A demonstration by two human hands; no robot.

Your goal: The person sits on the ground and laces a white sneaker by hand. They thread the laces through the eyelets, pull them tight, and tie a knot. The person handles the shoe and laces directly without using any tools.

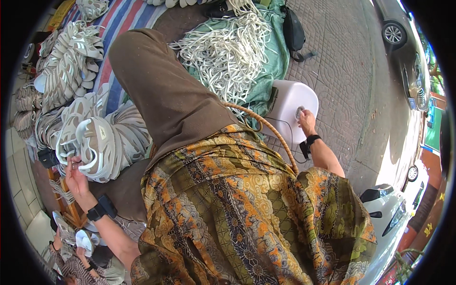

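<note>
The left hand [76, 178] was raised beside a heap of white sandals [95, 142], its fingertips curled and pinching the strap of the nearest white sandal [97, 147], which lay at the near edge of the heap. A black wrist band [101, 209] sat on that arm. The right hand [306, 121] reached out over the paved ground to a white rounded plastic case [289, 107], the fingers bent around a small round knob [299, 112] on its top; how firmly they closed could not be made out. A thin cord [285, 124] ran across the case. Beyond it a bundle of loose white straps [228, 52] lay on a green cloth [278, 57], and a striped sheet [121, 19] carried more sandals at the far left
</note>
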